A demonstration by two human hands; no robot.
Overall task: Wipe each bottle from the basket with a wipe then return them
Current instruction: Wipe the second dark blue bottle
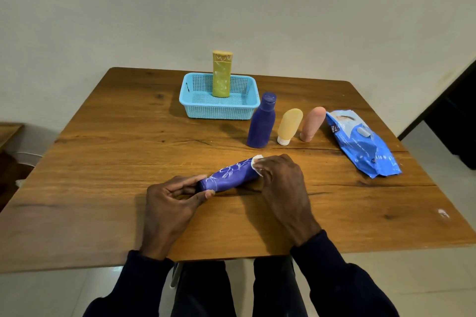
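Observation:
A purple tube with white line art lies sideways just above the wooden table, held between both hands. My left hand pinches its left end. My right hand presses a white wipe against its right end. A light blue basket stands at the back with a yellow-green bottle upright inside it. Right of the basket stand a dark blue bottle, a pale yellow tube on its white cap, and a pink tube.
A blue pack of wet wipes lies at the right of the table. A small white scrap sits near the right front edge. Bare wood lies left of the hands and in front of the basket.

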